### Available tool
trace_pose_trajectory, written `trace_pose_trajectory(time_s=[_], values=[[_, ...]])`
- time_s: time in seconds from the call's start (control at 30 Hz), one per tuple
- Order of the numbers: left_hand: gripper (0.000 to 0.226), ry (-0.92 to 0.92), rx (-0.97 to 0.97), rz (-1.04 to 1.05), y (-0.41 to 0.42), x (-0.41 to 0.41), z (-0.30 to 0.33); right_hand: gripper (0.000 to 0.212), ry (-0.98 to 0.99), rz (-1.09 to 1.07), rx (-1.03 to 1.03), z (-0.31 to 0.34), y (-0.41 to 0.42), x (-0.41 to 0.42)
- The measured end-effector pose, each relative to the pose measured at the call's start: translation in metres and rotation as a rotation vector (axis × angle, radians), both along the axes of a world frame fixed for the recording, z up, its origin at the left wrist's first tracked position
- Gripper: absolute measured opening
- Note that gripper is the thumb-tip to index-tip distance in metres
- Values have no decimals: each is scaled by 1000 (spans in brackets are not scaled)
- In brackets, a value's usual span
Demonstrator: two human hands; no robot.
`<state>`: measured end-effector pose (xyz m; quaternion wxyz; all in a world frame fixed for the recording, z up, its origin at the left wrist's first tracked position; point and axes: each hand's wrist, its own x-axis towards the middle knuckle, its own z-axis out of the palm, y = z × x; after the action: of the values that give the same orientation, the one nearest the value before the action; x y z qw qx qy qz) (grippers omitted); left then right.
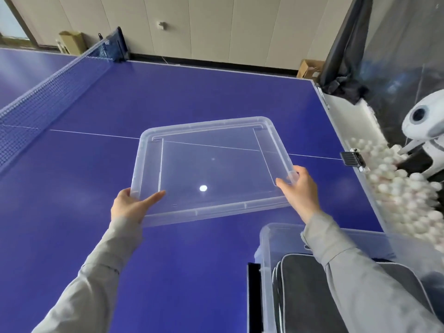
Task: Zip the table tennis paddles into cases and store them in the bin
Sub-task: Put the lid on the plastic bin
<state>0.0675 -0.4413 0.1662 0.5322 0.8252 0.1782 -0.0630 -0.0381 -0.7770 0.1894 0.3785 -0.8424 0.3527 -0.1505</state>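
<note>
Across the room: a blue table tennis tabletop (96,236) fills the view, a thin white centre line running across it.
Net: a dark blue mesh net with a white top band (48,85) stretches from the left edge toward its clamp post at the far side.
Walls: pale panelled wall behind, with cardboard boxes on the floor along it.
Right side: a white ball-feeding machine (425,126) stands over a heap of white table tennis balls (396,188), with dark netting hanging above.
Writing: no readable brand or label.
Lid: a clear rectangular plastic lid (211,169) is held flat over the tabletop, beyond the bin.
Left hand (129,205): clamped on the lid's near-left corner, thumb on top.
Right hand (300,188): gripping the lid's right edge, fingers curled over the rim.
Sleeves: both arms in grey sleeves, reaching forward.
Bin: a clear plastic storage bin (266,260) sits lower right, uncovered.
Cases: dark zipped paddle cases with grey piping (302,296) lie inside it, under the right forearm.
</note>
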Motion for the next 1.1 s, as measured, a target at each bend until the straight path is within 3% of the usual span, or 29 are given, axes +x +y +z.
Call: trace_pose_trajectory(time_s=[0.23,0.47,0.57,0.83,1.1], values=[[53,-117,-70,-42,-88,-122,36,60,-68,-78,15,23,-77,-144],[43,-137,111,-202,-160,-239,31,61,-16,-144,-54,18,-131,-280],[51,-105,173,-228,-166,-278,26,63,39,-125,-61,16,-135,-323],[58,-62,307,-284,-149,-331,10,66,134,-204,23,-3,-104,-397],[56,-28,271,-261,-143,-350,-8,67,184,-182,75,-12,-94,-416]])
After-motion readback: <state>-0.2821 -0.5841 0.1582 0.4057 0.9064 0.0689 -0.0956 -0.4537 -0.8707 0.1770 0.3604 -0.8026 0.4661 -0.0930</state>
